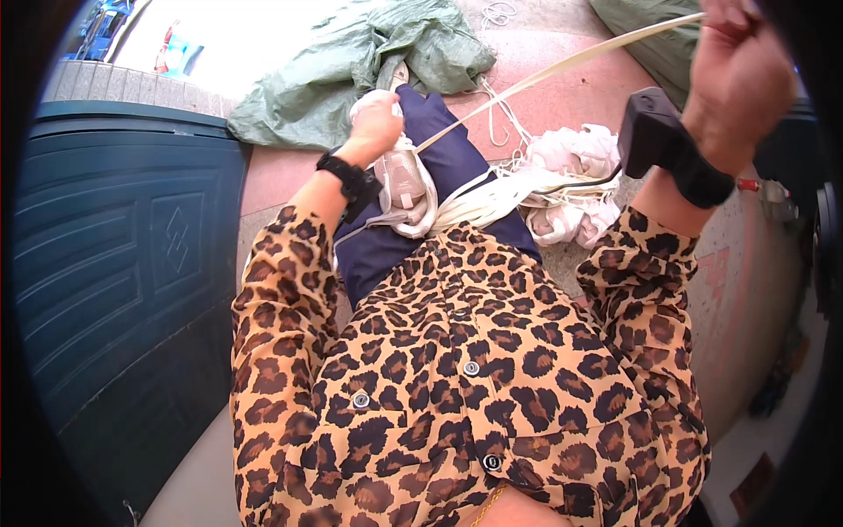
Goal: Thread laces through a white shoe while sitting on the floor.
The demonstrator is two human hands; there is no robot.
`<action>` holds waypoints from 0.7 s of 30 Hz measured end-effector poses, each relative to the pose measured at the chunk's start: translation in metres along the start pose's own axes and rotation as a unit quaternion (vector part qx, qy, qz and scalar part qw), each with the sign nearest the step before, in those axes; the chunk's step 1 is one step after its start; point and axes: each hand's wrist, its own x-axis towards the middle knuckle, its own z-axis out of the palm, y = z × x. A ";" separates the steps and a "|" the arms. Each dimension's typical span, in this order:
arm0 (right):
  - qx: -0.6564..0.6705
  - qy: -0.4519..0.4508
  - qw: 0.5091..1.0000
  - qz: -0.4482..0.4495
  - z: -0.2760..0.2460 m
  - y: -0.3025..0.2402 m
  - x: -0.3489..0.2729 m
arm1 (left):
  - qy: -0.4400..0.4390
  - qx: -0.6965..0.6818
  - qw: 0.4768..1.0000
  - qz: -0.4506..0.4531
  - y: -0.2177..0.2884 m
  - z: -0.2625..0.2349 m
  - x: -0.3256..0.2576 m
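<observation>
A pale pink and white sneaker [404,180] lies on my lap, over dark navy trousers [448,145]. My left hand [378,121] is closed around the sneaker's far end. A long cream shoelace [571,66] runs taut from the shoe up to the upper right. My right hand [738,83], raised high, is closed on the lace's end; its fingertips are partly cut off by the frame. A bundle of loose cream laces [479,202] lies across my lap, right of the sneaker.
More pale pink and white shoes [572,151] with laces sit on the floor to the right. Beyond my knees lies a crumpled green woven sack [351,75]; another green sheet [654,39] is at the far right. A dark teal panelled door [105,228] stands at left.
</observation>
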 end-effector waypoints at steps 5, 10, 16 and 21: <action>-0.335 -0.027 0.906 0.256 -0.019 0.089 -0.080 | -0.058 0.042 0.996 -0.047 -0.055 -0.009 -0.029; -0.330 -0.178 0.710 0.596 -0.038 0.183 -0.194 | -0.154 -0.043 0.986 -0.042 -0.052 -0.019 -0.031; -0.308 -0.160 0.651 0.675 -0.032 0.214 -0.237 | -0.140 -0.319 0.911 -0.218 -0.021 -0.046 -0.047; -0.551 -0.410 0.587 0.428 -0.035 0.239 -0.254 | -0.116 -0.389 0.871 -0.275 -0.017 -0.047 -0.054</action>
